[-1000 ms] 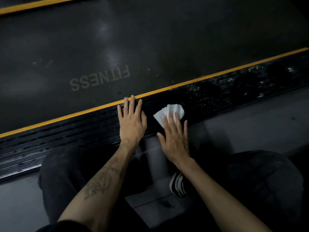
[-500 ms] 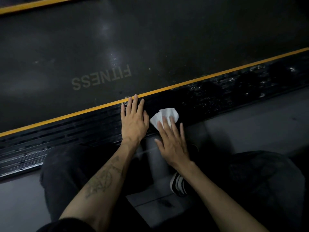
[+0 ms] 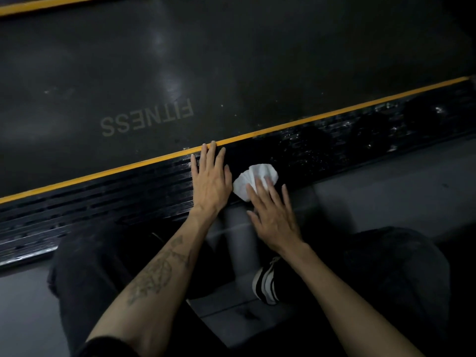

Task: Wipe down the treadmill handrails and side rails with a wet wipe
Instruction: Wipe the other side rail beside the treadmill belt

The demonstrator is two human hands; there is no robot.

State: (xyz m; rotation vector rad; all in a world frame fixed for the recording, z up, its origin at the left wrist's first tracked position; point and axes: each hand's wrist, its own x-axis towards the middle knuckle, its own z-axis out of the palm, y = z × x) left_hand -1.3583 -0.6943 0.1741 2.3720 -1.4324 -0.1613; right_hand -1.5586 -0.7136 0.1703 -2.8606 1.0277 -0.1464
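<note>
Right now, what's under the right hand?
The wipe, pressed flat under the right hand onto the black side rail. Its near part is covered by the fingers.

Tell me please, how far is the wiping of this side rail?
Looks done: the side rail to the right of the wipe shines with wet streaks. In hand: the right hand presses the wet wipe flat on the rail, while the left hand rests flat beside it. Left: the rail stretch to the left looks dull and dry. No handrails are in view.
</note>
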